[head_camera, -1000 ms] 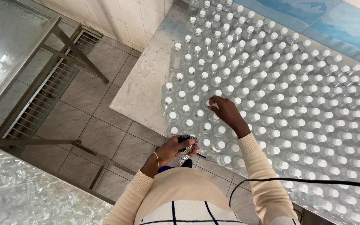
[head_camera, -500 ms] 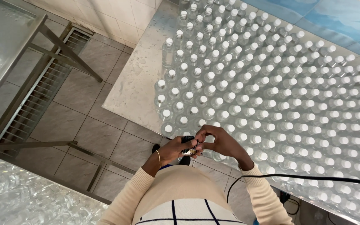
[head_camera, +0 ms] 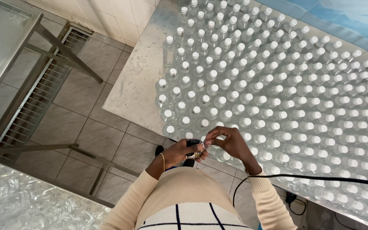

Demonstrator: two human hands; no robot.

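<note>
1. The left hand (head_camera: 179, 152) is gripping a small dark object (head_camera: 192, 149) near the table edge.
2. The right hand (head_camera: 231, 142) is pinching at that object, fingertips touching it.
3. Clear plastic white-capped bottles (head_camera: 277, 85) are standing in dense rows, covering the pale speckled stone table (head_camera: 137, 85).

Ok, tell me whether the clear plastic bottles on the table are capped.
Capped: the clear plastic bottles on the table show white caps.

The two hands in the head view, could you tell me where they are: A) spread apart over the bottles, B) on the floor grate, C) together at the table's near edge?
C: the left hand and right hand meet, fingertips together, by the table's near edge, beside the capped clear bottles.
</note>
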